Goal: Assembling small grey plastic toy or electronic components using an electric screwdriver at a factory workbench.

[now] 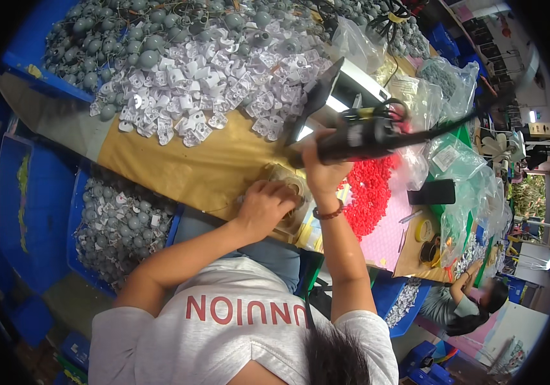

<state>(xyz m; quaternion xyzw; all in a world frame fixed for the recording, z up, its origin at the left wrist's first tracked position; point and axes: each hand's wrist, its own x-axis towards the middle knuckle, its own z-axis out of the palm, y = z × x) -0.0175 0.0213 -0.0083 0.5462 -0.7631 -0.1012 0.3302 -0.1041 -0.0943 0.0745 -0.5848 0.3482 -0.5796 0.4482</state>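
Note:
My right hand (324,172) is wrapped around a black corded power screwdriver (352,138), which lies tilted and is blurred by motion. From its rear a thick black cable (445,127) runs off to the right. Just to the left, my left hand (266,209) rests with bent fingers pressed on a pale translucent block (291,221) at the table's near edge. Any small part under those fingers is hidden. Beyond both hands lies a heap of white plastic parts (191,83); close to my right wrist is a pile of small red pieces (371,196).
Grey round parts (153,42) are heaped at the back left. A blue bin (82,256) of similar parts stands below the table's left edge. A white-and-black box (365,80), a dark phone (431,192) and plastic bags (467,170) lie rightward. Another person (458,308) works at far right.

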